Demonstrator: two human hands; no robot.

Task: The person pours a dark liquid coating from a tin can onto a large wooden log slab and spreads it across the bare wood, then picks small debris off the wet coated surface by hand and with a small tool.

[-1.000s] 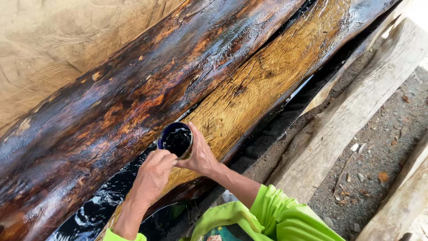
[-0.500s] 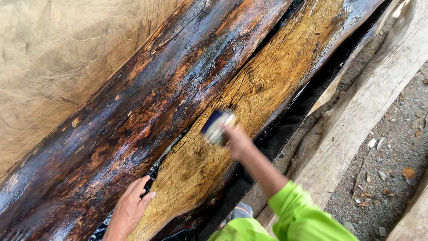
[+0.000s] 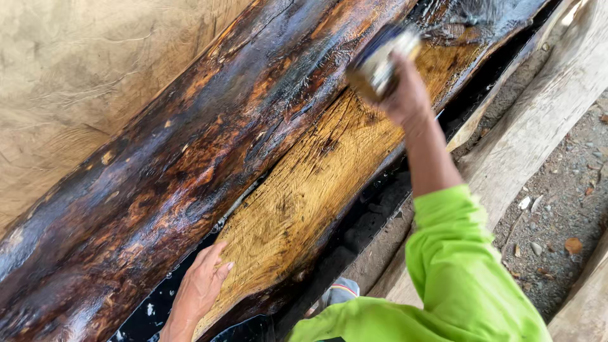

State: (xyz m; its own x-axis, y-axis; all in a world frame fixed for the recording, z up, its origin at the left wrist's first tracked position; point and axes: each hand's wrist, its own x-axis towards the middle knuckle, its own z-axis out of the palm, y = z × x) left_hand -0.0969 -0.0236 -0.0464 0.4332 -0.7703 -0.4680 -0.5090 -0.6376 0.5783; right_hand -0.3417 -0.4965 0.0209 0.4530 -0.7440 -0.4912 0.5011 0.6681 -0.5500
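Wooden log (image 3: 297, 202) long axis diagonal, lower-left to upper-right; right hand (image 3: 405, 95) tilting cup (image 3: 380, 60).

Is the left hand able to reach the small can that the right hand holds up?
Probably not as things stand: the left hand rests low on the yellow timber, while the can is far up in the right hand.

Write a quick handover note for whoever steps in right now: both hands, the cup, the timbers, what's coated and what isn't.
Right hand: raised, gripping a small cup, blurred, tipped over the pale timber's upper end.
Left hand: empty, flat against that timber's lower end.
Done: neighbouring timber dark and glossy along its length; pale timber's top end wet and dark.
Left: most of the pale timber's yellow face looks dry.
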